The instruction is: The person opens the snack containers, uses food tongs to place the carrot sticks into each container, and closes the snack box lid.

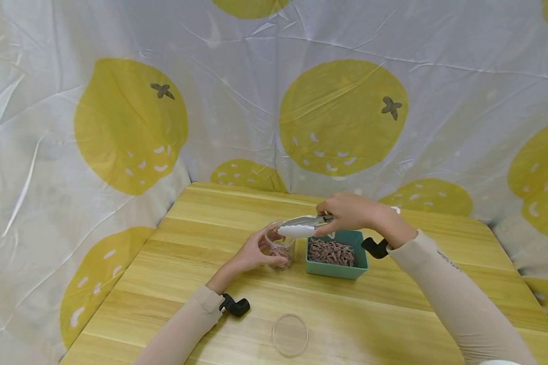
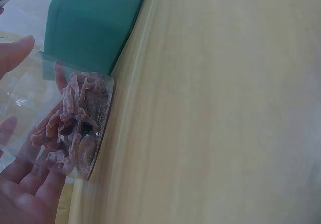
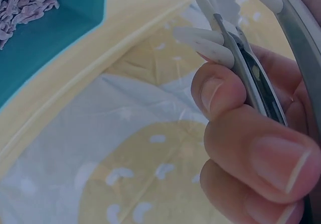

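Observation:
My left hand (image 1: pixel 251 253) grips a clear jar (image 1: pixel 286 244) that stands on the table, thumb on the near side and fingers around the far side. Inside it, the left wrist view shows brownish-pink dried strips (image 2: pixel 75 118) heaped at the bottom. With my right hand (image 1: pixel 347 212) I hold metal tongs (image 1: pixel 301 221) that have white scalloped tips. The tips reach over the jar's mouth, and a small brownish piece shows near them; whether they pinch it I cannot tell. To the right sits a teal tub (image 1: pixel 335 270) of similar strips (image 1: pixel 331 252).
A round clear lid (image 1: pixel 290 334) lies on the wooden table (image 1: pixel 201 223) near the front edge. A lemon-print curtain (image 1: pixel 237 101) hangs behind the table and along its sides. The tub's wall stands close beside the jar.

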The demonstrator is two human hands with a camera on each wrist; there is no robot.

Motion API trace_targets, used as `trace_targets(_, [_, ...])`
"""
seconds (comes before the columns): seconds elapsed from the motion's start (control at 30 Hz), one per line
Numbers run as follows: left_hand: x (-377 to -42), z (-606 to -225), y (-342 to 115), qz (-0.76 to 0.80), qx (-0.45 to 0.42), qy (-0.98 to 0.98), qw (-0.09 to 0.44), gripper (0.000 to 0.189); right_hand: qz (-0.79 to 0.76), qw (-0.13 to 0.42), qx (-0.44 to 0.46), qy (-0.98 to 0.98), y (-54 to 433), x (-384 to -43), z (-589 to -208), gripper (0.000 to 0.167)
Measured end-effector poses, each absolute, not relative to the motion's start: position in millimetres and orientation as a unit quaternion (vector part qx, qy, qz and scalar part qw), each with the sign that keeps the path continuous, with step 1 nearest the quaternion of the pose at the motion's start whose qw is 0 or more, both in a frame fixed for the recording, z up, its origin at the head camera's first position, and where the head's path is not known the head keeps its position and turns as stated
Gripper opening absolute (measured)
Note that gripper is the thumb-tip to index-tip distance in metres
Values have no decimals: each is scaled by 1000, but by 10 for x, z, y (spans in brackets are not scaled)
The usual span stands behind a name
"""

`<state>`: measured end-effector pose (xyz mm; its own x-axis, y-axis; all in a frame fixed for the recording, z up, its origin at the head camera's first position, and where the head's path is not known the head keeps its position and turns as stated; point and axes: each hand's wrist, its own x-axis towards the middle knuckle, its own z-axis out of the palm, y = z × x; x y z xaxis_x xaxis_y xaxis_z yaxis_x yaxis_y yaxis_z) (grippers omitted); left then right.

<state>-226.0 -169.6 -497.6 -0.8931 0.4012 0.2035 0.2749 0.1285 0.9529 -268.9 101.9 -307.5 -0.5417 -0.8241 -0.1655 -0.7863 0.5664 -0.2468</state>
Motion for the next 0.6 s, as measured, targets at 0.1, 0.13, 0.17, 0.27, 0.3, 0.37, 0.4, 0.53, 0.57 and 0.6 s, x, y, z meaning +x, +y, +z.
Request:
trace_targets(0.1, [-2270,-4984,-1694,621,221,750,53,84,-63,131,-457,878,996,-2686,-3060,40])
trace_targets(0.13, [-2271,-4986,-1693,621,218,751,54,84,-60,131,-455,879,991,-2684,-3053,42])
trace_targets(0.17, [-2273,-4988,-1693,621,216,752,55,83,-57,129,-455,879,985,-2683,-3047,43])
trace_targets(0.27, [-2277,-4990,-1693,622,212,752,58,83,-51,128,-452,881,975,-2679,-3033,46])
trace_targets(0.3, [-2278,-4991,-1694,622,211,752,59,82,-49,128,-451,882,973,-2677,-3030,46])
trace_targets(0.37, [-2277,-4994,-1697,622,210,752,62,82,-46,129,-447,884,970,-2672,-3024,47])
trace_targets(0.4, [-2278,-4995,-1700,622,209,752,63,82,-45,130,-446,884,969,-2671,-3022,48])
trace_targets(0.53, [-2284,-4999,-1702,620,208,754,62,82,-37,125,-445,886,965,-2676,-3022,50])
trace_targets(0.57, [-2287,-4998,-1701,618,209,755,60,83,-35,124,-444,887,966,-2681,-3024,50])
trace_targets(0.6, [-2286,-4995,-1700,617,210,756,58,82,-33,122,-443,888,968,-2684,-3022,51])
